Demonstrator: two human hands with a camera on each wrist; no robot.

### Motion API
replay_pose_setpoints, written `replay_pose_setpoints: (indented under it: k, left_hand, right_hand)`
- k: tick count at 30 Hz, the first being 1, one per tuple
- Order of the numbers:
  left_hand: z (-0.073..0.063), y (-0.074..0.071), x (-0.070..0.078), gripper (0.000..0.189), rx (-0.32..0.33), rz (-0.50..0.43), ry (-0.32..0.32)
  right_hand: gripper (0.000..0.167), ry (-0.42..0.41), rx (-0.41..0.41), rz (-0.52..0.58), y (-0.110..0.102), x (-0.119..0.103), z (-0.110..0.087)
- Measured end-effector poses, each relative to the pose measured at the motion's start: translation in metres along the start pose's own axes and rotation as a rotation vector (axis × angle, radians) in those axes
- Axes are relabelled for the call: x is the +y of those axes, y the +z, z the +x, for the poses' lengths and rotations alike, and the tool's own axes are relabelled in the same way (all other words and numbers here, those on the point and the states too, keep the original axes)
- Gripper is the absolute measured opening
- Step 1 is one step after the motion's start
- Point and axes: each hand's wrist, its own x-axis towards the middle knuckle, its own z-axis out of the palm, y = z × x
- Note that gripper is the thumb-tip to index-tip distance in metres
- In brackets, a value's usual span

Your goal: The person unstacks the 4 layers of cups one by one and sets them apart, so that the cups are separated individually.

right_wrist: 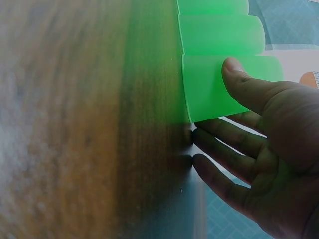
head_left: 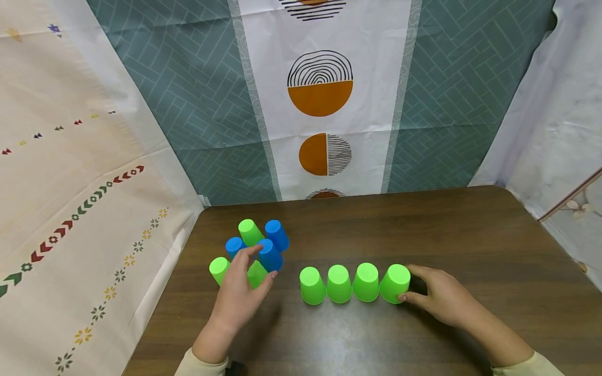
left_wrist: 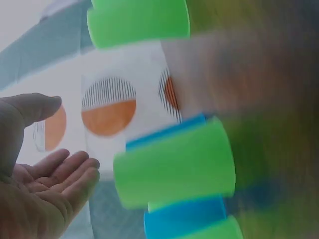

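Observation:
Upside-down green cups (head_left: 338, 284) form a short row across the middle of the table. At its right end, my right hand (head_left: 444, 295) holds the last green cup (head_left: 394, 283), thumb in front and fingers at the far side; the right wrist view shows that thumb over the cup wall. My left hand (head_left: 239, 292) hovers by a loose cluster of upturned cups at the left, fingers spread and holding nothing. This cluster has a blue cup (head_left: 270, 257) by the index finger, a green cup (head_left: 256, 274) partly hidden behind the hand, and several more green and blue cups.
The brown wooden table (head_left: 367, 344) ends at a patterned teal and white cloth (head_left: 324, 120) hung behind it. A cream embroidered cloth (head_left: 84, 250) hangs along the left side, and a white cloth (head_left: 555, 130) at the right.

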Motion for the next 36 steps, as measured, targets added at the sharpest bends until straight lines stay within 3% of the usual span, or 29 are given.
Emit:
replay_pose_setpoints:
  k: [3,6,11,20,29,36]
  left_hand:
    - [-0.001,0.011,0.008,0.067,-0.049,-0.063,0.007]
    - [-0.001,0.022,0.015,0.066,-0.100,-0.107,-0.027]
    - [0.001,0.039,0.023,0.067,-0.165,-0.135,-0.043]
    - [-0.001,0.061,0.020,0.064,-0.249,-0.167,-0.067]
    - [0.000,0.071,0.012,0.058,-0.302,-0.150,-0.099]
    - [-0.001,0.070,0.013,0.051,-0.280,-0.144,-0.097]
  right_hand:
    - [0.063,0.000,-0.001,0.001,0.000,0.000,0.000]
    - [0.064,-0.001,-0.002,0.001,0.000,0.000,0.000]
    - [0.064,-0.003,0.000,-0.001,-0.001,0.000,0.000]
    - [0.063,-0.002,0.003,0.002,0.000,0.000,0.000]
    - [0.064,0.006,0.001,0.001,0.001,0.000,-0.001]
    - [0.064,0.006,0.001,0.001,0.001,0.000,-0.001]
